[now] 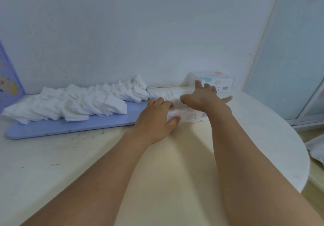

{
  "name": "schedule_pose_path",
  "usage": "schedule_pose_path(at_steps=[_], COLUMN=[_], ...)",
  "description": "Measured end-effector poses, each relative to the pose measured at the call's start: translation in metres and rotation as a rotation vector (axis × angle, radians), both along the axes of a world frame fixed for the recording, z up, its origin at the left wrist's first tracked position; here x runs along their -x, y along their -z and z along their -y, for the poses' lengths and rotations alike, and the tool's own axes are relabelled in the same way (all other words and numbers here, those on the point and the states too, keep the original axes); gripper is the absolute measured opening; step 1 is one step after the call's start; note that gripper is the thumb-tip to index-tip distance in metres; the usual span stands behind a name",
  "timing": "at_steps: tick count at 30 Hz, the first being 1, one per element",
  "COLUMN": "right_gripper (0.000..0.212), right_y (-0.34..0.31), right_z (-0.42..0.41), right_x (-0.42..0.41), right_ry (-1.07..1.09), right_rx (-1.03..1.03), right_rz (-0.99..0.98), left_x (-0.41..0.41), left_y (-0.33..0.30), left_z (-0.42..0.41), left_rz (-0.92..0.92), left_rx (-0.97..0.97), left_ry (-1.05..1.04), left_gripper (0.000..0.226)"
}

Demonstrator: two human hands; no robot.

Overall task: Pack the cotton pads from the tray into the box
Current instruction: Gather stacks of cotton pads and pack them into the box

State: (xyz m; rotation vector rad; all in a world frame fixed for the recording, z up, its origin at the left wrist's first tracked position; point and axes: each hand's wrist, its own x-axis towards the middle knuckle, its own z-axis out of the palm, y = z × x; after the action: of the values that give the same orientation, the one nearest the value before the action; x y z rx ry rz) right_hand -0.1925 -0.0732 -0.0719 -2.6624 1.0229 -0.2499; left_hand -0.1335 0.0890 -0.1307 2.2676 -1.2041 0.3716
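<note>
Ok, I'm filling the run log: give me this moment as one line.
left hand: grips box near wall | right hand: open over pads in box | cotton pads: most on tray

We face a plain white wall (140, 29), lit softly and evenly, with a few small dark specks on it. Below it runs a cream surface (73, 164) whose right end curves round; faint dark marks dot its near left part. At the far left a lilac panel (8, 78) with a cartoon print leans by the wall. To the right we see a frosted glass door (294, 54) in a pale frame, and wood-toned floor (313, 196) below.
</note>
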Motion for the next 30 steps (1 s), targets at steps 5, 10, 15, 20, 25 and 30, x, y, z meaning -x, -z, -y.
schedule_pose_path(at_steps=[5, 10, 15, 20, 25, 30], right_gripper=[0.084, 0.089, 0.046, 0.05, 0.065, 0.065], right_y=[0.006, 0.006, 0.002, 0.034, 0.034, 0.043], right_z=[-0.014, -0.013, -0.067, -0.14, -0.165, -0.177], right_x=[-0.008, -0.012, -0.032, -0.038, -0.054, -0.079], right_ry=[-0.227, -0.198, -0.424, -0.635, -0.535, -0.573], right_rx=[0.05, 0.033, 0.14, -0.054, -0.054, -0.106], right_rz=[-0.093, -0.049, 0.648, 0.392, 0.473, 0.378], left_x=[-0.001, 0.001, -0.026, -0.046, -0.043, -0.049], left_y=[0.001, -0.006, -0.041, -0.038, -0.004, -0.003], left_z=[0.0, -0.008, -0.047, -0.12, -0.146, -0.143], left_rz=[0.011, -0.061, -0.163, -0.183, -0.234, -0.225], left_rx=[0.004, 0.098, 0.426, 0.416, 0.508, 0.484], left_ry=[0.018, 0.07, -0.149, -0.414, -0.431, -0.48], left_gripper=[0.053, 0.053, 0.024, 0.03, 0.042, 0.048])
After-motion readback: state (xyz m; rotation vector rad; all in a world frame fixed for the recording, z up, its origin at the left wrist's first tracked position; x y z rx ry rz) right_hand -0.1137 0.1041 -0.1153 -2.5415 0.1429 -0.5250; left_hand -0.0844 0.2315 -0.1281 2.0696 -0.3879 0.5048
